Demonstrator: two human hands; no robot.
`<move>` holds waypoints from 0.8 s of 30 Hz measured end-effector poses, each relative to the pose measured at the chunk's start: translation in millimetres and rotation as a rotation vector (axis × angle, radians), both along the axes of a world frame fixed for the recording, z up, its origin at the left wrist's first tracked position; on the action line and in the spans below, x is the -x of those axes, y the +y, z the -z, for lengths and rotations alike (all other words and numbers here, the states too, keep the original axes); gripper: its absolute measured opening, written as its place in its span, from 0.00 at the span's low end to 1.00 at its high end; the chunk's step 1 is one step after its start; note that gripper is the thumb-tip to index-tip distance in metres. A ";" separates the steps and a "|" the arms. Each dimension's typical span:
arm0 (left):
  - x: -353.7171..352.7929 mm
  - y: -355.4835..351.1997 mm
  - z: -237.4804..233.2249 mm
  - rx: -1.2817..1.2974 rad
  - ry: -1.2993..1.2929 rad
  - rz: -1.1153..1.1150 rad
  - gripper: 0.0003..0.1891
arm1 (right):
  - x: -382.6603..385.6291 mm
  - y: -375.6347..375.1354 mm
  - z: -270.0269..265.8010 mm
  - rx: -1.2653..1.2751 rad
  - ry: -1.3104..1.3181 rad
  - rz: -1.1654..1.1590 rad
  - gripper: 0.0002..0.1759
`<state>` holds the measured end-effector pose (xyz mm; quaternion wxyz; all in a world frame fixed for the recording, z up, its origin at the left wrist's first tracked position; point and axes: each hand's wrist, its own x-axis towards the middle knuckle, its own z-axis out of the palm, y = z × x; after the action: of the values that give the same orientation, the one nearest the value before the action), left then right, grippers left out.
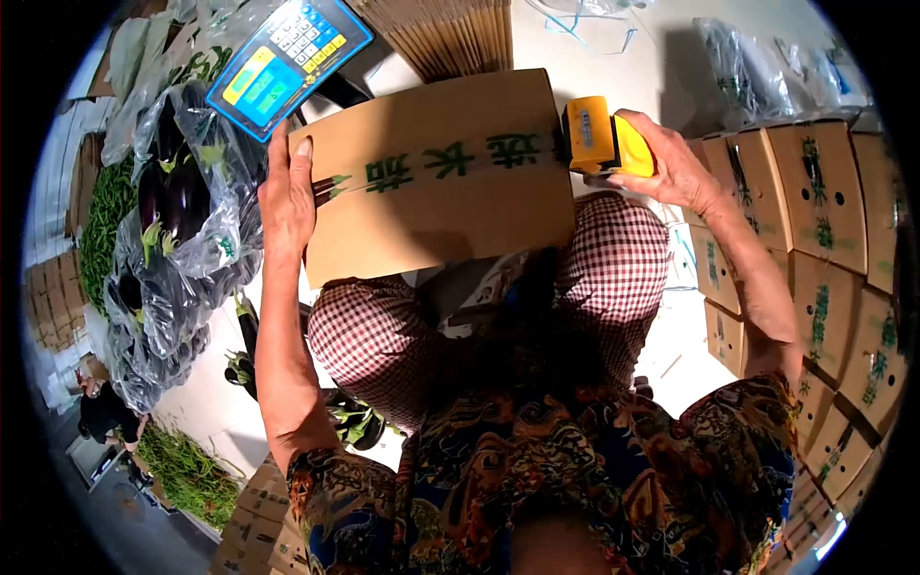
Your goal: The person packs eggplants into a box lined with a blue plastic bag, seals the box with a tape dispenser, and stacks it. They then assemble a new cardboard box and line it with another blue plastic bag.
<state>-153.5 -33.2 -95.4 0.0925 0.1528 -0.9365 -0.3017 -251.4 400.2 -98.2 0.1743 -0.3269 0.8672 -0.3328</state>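
A closed cardboard box point(431, 216) with green printed characters lies across in front of my knees. My left hand point(287, 196) grips its left end, the thumb on the upper face and the fingers along the edge. Clear tape appears to run over the printed strip. In my right hand point(671, 163) is a yellow tape dispenser point(591, 134), held against or very close to the box's right end. My fingers wrap round the dispenser's far side and are partly hidden.
A blue scale display point(289, 65) stands just beyond the box's left corner. Flattened cartons point(446, 38) are bundled behind it. Bagged eggplants point(177, 201) and green peppers point(107, 225) lie left. Stacked boxes point(824, 192) line the right. Another person point(107, 414) is at far left.
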 end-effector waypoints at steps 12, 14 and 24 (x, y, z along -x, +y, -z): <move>2.0 -2.3 2.1 0.040 -0.017 -0.006 0.29 | -10.2 73.8 91.4 -0.139 0.000 0.087 0.37; 1.7 -1.1 -0.9 0.044 -0.036 -0.015 0.29 | -13.0 83.0 92.3 -0.156 -0.013 0.099 0.38; 3.5 -4.5 6.6 0.076 -0.010 0.003 0.28 | 15.6 -34.9 13.7 -0.666 0.119 -0.147 0.31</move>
<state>-157.0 -37.7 -102.0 0.0932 0.1492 -0.9481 -0.2650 -266.9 365.3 -111.9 0.2439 -0.3325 0.9110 0.0017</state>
